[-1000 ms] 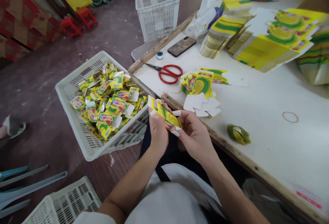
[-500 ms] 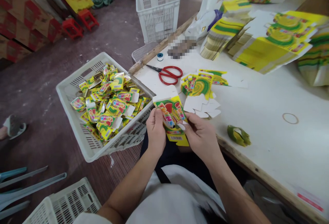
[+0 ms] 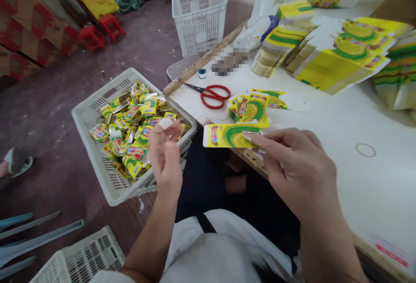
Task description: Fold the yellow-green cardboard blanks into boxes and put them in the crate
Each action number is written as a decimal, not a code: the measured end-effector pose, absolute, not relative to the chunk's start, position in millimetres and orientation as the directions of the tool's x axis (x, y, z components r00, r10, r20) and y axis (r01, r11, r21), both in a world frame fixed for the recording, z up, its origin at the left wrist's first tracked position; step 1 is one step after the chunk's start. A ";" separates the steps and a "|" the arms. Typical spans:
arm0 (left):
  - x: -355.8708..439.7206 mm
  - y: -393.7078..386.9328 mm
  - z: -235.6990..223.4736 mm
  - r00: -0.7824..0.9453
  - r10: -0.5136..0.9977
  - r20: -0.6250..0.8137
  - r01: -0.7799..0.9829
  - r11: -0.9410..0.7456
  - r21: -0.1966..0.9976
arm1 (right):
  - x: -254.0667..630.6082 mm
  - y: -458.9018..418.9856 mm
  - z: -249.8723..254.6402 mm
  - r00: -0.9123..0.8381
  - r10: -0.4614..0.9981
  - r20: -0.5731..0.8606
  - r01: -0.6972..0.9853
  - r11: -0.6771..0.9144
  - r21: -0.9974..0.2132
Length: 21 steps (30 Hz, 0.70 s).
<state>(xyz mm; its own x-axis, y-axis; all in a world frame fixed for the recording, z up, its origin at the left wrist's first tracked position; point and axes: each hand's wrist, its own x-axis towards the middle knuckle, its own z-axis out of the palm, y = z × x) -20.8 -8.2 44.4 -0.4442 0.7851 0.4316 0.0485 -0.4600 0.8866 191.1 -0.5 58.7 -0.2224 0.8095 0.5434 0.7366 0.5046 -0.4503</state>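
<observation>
My right hand (image 3: pixel 297 166) pinches a flat yellow-and-green carton (image 3: pixel 224 136) between thumb and fingers, over the table's near edge. To the left, my left hand (image 3: pixel 166 157) is raised in front of the crate's right side. Its fingers are loosely curled and apart from the thumb, with nothing seen in them. The white plastic crate (image 3: pixel 92 155) holds a heap of small yellow-and-green boxes (image 3: pixel 133 153). Just beyond the held carton, more flat cartons (image 3: pixel 250 107) lie in a loose pile on the white table (image 3: pixel 357 187).
Red-handled scissors (image 3: pixel 214 96) and a small tape roll (image 3: pixel 202 73) lie near the table's left corner. Stacks of larger yellow cartons (image 3: pixel 331 68) stand at the back right. Another white crate (image 3: pixel 199 18) is on the floor beyond, with red stools (image 3: pixel 92 37) farther left.
The printed box both hands held has left them. My left hand has moved left toward the crate. My right hand has moved right over the table and now holds a flat carton.
</observation>
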 end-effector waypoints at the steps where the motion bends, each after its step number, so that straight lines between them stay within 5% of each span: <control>1: -21.1 -11.8 50.1 -0.344 0.776 0.529 0.166 -0.504 0.847 | 188.6 0.6 59.3 -0.269 0.780 0.565 0.745 0.540 -0.391; 3: -18.5 -17.2 58.3 -0.081 0.799 0.596 0.395 -0.523 0.755 | 180.7 1.4 57.0 -0.380 0.729 0.569 0.693 0.632 -0.346; 6: -10.9 -17.2 57.8 0.234 0.919 0.318 0.592 -0.394 0.703 | 169.3 -1.7 48.9 -0.501 0.672 0.545 0.582 0.728 -0.362; 9: -4.5 -11.4 46.0 0.278 0.960 0.031 0.626 -0.205 0.753 | 166.9 -6.1 39.9 -0.435 0.700 0.566 0.593 0.696 -0.405; 13: 2.0 -9.0 33.3 0.135 0.991 -0.023 0.615 -0.065 0.786 | 168.8 -6.6 25.8 -0.061 0.813 0.580 0.575 0.503 -0.645; 17: 6.6 -12.0 28.0 0.170 0.985 0.009 0.566 -0.105 0.817 | 161.2 -5.9 11.6 -0.054 0.966 0.253 0.177 0.258 -0.950; 21: 7.6 -14.6 22.8 0.204 0.976 0.082 0.539 -0.182 0.823 | 152.3 -5.2 8.6 -0.169 0.984 -0.058 -0.244 -0.099 -0.965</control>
<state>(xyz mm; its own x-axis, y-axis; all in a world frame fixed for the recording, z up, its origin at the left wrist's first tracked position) 7.6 -14.6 22.8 0.2037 0.9756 0.0823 0.5388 -0.1819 0.8226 152.3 -5.2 8.6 -0.1693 0.9838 -0.0584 -0.2437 -0.0993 -0.9648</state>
